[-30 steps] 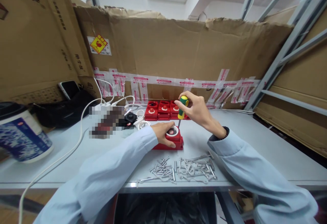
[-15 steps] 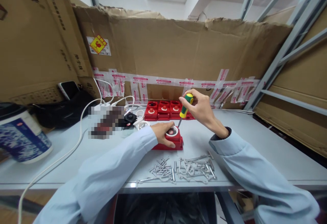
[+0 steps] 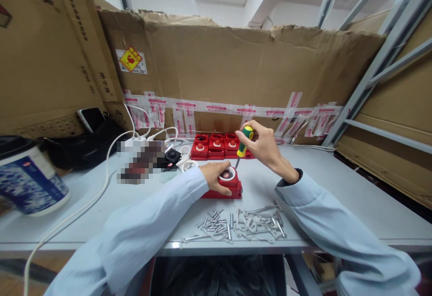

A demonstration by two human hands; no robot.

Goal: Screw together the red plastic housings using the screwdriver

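A red plastic housing (image 3: 235, 190) with a white ring (image 3: 232, 170) around a dark round centre rests on the table in front of me. My left hand (image 3: 216, 178) grips this housing from the left, thumb near its front and fingers over its far side. My right hand (image 3: 262, 142) is closed round the green and yellow handle of a screwdriver (image 3: 245, 138). The shaft slants down to the housing's far right corner, beside the ring; whether a screw sits under the tip is too small to tell. My left palm hides the housing's left part.
Silver screws (image 3: 213, 223) and metal pieces with thin loops (image 3: 259, 224) lie near the front edge. Several red housings (image 3: 216, 145) line the back. Cables, black parts (image 3: 172, 154), a black bag (image 3: 79, 147) and a large cup (image 3: 30, 177) are left; cardboard (image 3: 216, 71) walls the rear.
My right hand and the screwdriver handle have shifted very slightly, the handle leaning a touch left and lower. My left hand and the housing stay where they were.
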